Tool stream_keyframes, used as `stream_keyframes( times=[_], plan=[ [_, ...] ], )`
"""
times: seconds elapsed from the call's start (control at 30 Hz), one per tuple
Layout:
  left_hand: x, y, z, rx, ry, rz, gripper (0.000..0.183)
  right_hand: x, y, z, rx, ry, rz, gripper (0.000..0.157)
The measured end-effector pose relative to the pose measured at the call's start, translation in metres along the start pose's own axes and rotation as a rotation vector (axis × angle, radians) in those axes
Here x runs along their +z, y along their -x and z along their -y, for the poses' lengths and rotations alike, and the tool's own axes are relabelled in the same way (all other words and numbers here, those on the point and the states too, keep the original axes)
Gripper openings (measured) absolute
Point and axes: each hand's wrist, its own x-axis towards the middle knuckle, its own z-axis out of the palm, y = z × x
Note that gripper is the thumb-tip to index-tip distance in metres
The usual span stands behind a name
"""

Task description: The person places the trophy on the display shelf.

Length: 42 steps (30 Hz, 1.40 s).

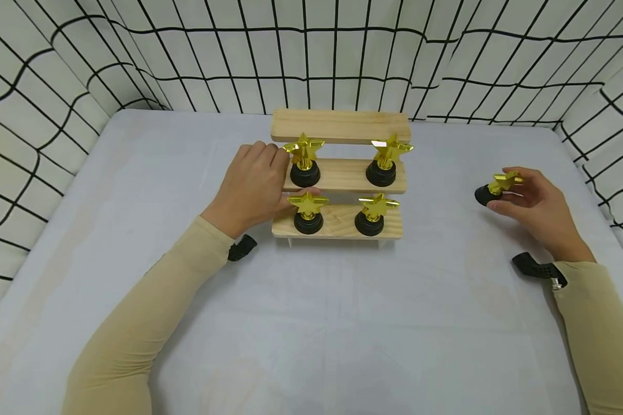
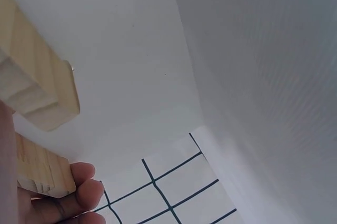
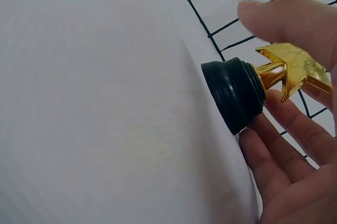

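Note:
A three-tier wooden display shelf stands on the white table. My left hand grips the left end of its middle plank, and in the left wrist view the fingers curl around a plank's end. Two gold star trophies with black bases, one left and one right, stand on the middle tier. The lower tier holds another left trophy and right trophy. Out to the right, my right hand surrounds a separate star trophy standing on the table, its thumb apart from it.
A black wire grid fences the back and both sides of the white-covered table. The shelf's top plank bears no trophy. Black wrist mounts stick out near the sleeves.

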Motion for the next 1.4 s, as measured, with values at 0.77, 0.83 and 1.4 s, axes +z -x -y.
stream_keyframes(
  times=[0.77,0.83,1.4],
  plan=[
    [-0.0007,0.0026,0.0023,0.016,-0.01,-0.058,0.078,0.0041,-0.0074,0.0057,0.052,0.024,-0.024,0.046],
    [-0.0003,0.0025,0.0022,0.02,-0.009,-0.06,0.077,0.004,-0.0073,0.0043,0.047,0.022,-0.022,0.047],
    [0.0017,0.0002,-0.0007,0.009,0.007,0.004,0.072,0.0045,-0.0031,-0.0008,0.034,0.045,-0.026,0.048]
  ],
)
